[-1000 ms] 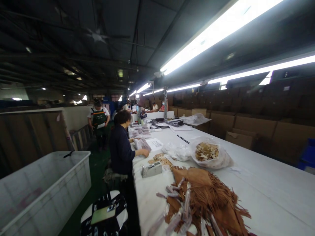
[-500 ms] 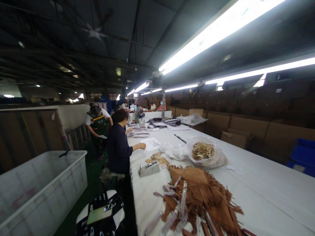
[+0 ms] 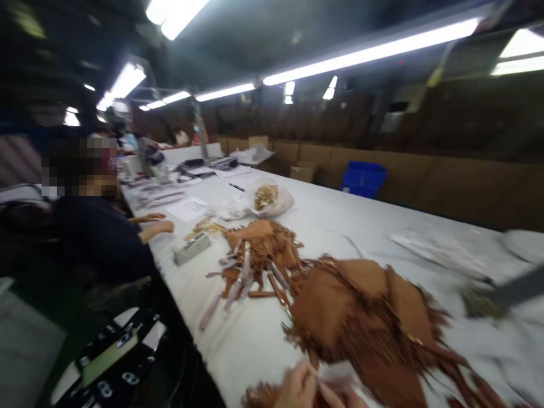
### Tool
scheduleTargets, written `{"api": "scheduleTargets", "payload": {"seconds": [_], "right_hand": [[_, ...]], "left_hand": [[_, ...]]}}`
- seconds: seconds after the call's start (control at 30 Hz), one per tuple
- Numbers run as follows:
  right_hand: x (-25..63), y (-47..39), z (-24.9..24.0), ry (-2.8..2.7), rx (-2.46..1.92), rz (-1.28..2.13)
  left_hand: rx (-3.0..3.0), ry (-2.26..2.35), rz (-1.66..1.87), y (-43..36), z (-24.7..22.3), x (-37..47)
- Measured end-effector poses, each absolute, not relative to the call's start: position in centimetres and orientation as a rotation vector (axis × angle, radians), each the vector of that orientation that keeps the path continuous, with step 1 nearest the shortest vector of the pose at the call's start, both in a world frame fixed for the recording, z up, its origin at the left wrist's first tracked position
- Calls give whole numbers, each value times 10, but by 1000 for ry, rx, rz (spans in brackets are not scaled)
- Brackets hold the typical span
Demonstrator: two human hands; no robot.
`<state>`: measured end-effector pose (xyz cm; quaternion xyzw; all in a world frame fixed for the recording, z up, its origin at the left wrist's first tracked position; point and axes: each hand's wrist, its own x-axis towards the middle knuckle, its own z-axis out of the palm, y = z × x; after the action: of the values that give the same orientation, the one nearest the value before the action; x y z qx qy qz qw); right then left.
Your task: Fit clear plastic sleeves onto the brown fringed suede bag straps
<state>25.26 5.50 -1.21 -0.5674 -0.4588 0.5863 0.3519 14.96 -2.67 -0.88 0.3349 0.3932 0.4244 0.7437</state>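
Observation:
My left hand [image 3: 301,385] is at the bottom edge, its fingers bent and closed over something I cannot make out. Beside it, partly cut off and blurred, is my right hand [image 3: 349,399]. A pale, thin sheet or wrap [image 3: 339,373] shows between and above the two hands. Brown fringed material [image 3: 262,394] lies against my left hand. Just beyond my hands rests a large brown fringed suede bag [image 3: 361,300] with straps and metal fittings. Farther along is a second pile of brown fringed suede [image 3: 266,241], with straps wrapped in pale film [image 3: 236,289].
A grey tape dispenser [image 3: 192,249] stands near tan fringe scraps [image 3: 206,228] and an open plastic bag of tan pieces [image 3: 278,203]. A co-worker in dark clothing [image 3: 102,238] sits at the left edge. A phone [image 3: 108,360] lies on a patterned stool. Clear plastic [image 3: 450,249] lies at right.
My view has swung right and down toward the near table. My hands and the large brown bag have come into view, while the white bin at left is mostly out.

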Motion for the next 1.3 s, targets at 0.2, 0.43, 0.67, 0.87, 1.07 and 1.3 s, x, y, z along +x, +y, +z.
{"api": "scheduleTargets", "payload": {"seconds": [0.2,0.43,0.67,0.87,1.07,1.3], "right_hand": [[290,-50,-13,-782,-1310,1562],[282,-35,-8,-588,-1170,1632],[291,-31,-9,-683,-1258,1646],[287,-28,-11,-677,-1235,1663],[288,-24,-5,-671,-1251,1712],[291,-20,-6,-734,-1313,1682]], "left_hand": [[857,967,981,-33,-27,160],[821,925,1061,-31,-38,163],[943,1049,1080,-28,-23,160],[763,974,1028,-27,-25,166],[975,1121,1076,-25,-41,163],[761,916,996,-24,-31,167]]}}
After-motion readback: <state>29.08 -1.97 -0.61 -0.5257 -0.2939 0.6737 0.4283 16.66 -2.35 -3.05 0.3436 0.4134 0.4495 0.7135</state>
